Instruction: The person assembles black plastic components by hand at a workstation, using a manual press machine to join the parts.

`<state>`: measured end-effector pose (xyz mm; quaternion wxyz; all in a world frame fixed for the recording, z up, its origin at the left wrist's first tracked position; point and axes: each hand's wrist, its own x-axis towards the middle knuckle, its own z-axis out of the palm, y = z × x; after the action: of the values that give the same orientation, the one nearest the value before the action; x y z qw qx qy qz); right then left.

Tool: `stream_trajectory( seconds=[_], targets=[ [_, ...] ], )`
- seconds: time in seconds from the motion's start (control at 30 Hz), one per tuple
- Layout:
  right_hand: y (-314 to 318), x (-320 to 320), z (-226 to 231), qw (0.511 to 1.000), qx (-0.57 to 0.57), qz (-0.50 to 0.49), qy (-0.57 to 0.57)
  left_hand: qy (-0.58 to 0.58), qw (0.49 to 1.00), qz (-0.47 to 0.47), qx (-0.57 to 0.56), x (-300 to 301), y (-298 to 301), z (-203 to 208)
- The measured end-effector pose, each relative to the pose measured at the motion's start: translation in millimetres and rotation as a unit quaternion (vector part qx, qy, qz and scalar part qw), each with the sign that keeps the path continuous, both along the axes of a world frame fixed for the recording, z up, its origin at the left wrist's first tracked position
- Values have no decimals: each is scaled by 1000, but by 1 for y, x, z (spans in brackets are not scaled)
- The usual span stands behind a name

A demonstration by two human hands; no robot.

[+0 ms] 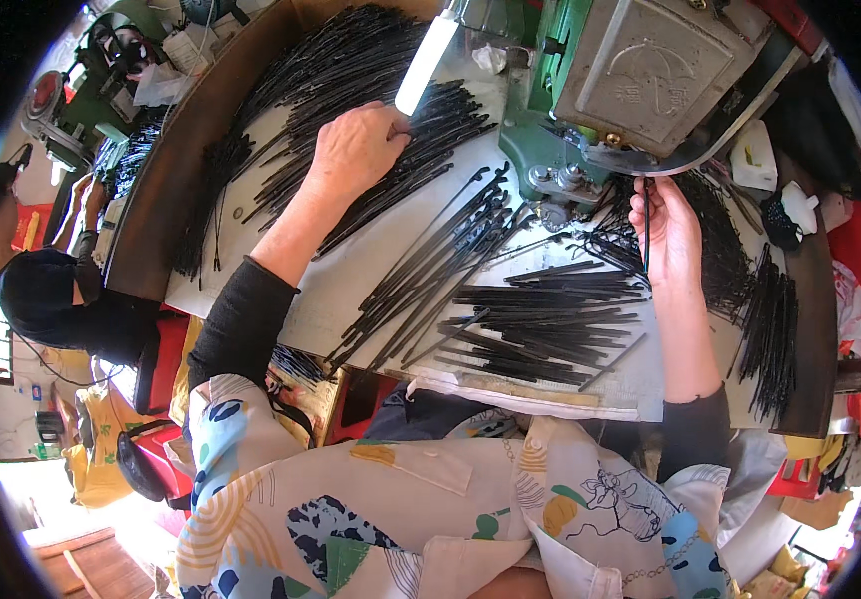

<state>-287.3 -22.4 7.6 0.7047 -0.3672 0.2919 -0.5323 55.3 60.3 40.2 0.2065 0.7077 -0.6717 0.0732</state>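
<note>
My left hand [359, 148] is closed over the far pile of black umbrella ribs [351, 60]. Its fingertips are turned away, so whatever they grip is hidden. At the right, my right hand [670, 225] pinches a thin black umbrella rib [646, 228] between thumb and fingers. That rib points up to the underside of a green riveting-type machine [530, 140], just below its curved metal guard [650, 163]. A loose fan of ribs [430, 265] lies between my arms. Closer to me is a stack of black strips [540, 314] on the white tabletop [311, 324].
A brown raised rim [156, 190] borders the table. A lit tube lamp [427, 65] hangs near my left hand. Tangled black ribs [720, 240] and a bundle [770, 339] lie right of my right arm. At far left, a person in black [61, 299] works at another machine.
</note>
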Motion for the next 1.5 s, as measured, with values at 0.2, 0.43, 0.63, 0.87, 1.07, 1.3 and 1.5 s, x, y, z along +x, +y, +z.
stream_trajectory(
  seconds=[0.2,0.43,0.63,0.87,1.07,1.3,1.5],
  targets=[
    [2,4,2,1000,-3,4,6,-26,999,-35,-27,3,0,-6],
    [10,5,11,997,7,53,59,-148,984,-97,-2,-20,4,6],
    [29,8,32,964,-30,174,197,-82,979,-180,-56,-40,0,5],
    [45,18,41,897,-66,301,316,548,791,-206,175,-79,-7,-4],
    [50,27,35,894,-101,311,307,600,757,-198,167,-111,-7,1],
    [51,28,37,904,-99,278,310,609,748,-218,151,-118,-16,-2],
    [49,31,39,914,-88,266,295,579,770,-238,118,-118,-21,-3]
  ],
)
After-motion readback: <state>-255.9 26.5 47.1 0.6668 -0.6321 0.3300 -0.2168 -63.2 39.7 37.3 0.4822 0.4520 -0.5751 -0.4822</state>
